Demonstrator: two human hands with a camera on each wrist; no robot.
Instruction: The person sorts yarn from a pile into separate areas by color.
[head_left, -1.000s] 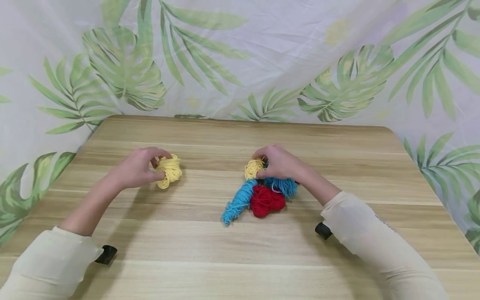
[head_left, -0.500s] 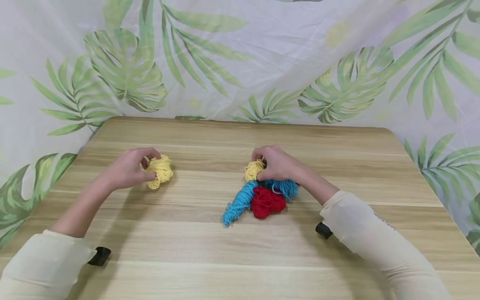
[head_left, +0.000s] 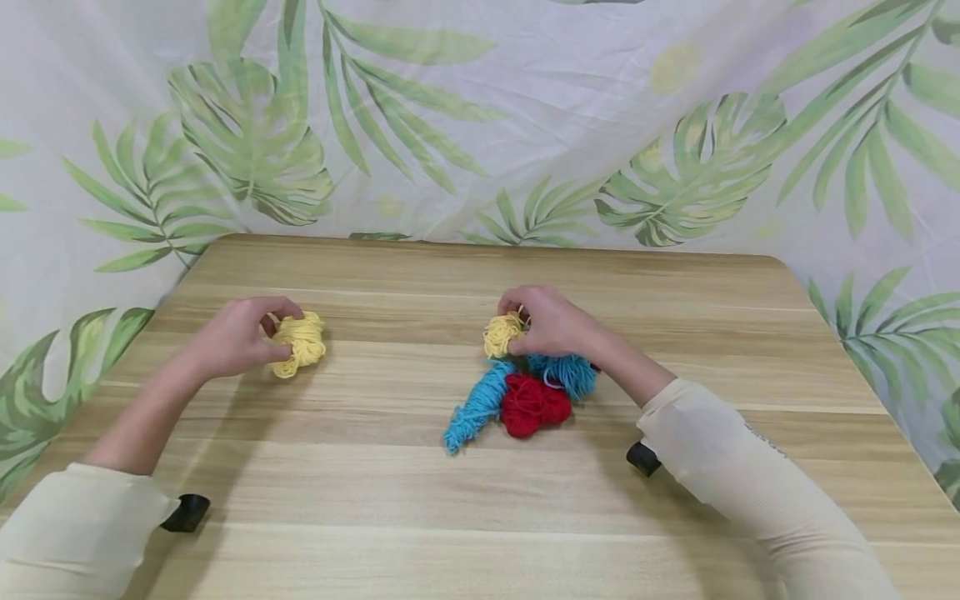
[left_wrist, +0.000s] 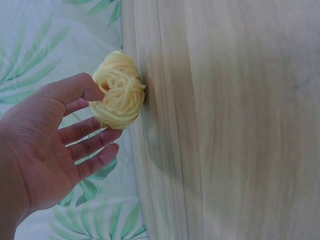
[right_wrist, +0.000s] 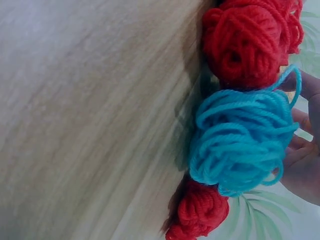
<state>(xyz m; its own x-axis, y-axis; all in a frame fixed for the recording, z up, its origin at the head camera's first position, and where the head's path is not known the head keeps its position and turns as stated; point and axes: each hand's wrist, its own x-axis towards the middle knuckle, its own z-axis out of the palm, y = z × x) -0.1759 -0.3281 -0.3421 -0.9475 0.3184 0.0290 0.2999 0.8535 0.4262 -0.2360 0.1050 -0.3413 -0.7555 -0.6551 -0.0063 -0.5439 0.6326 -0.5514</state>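
Between thumb and fingers my left hand (head_left: 238,335) pinches a ball of yellow yarn (head_left: 300,343) at the left of the table; in the left wrist view the yellow yarn (left_wrist: 120,92) sits between thumb and index finger. My right hand (head_left: 551,323) grips a second, smaller yellow yarn ball (head_left: 501,336) over the back of a yarn cluster. That cluster has a long light-blue skein (head_left: 478,406), a red ball (head_left: 528,406) and a darker blue bundle (head_left: 566,373). The right wrist view shows the blue bundle (right_wrist: 242,142) partly hiding my right hand, with a smaller red piece (right_wrist: 200,210) beside it.
Everything lies on a wood-grain table (head_left: 405,500) whose far edge meets a leaf-print cloth (head_left: 465,125). Black blocks (head_left: 186,512) show under both sleeves.
My left hand has moved left across the table with its yellow yarn ball. My right hand has shifted slightly left and up with the other yellow ball. The blue and red yarn stayed put.
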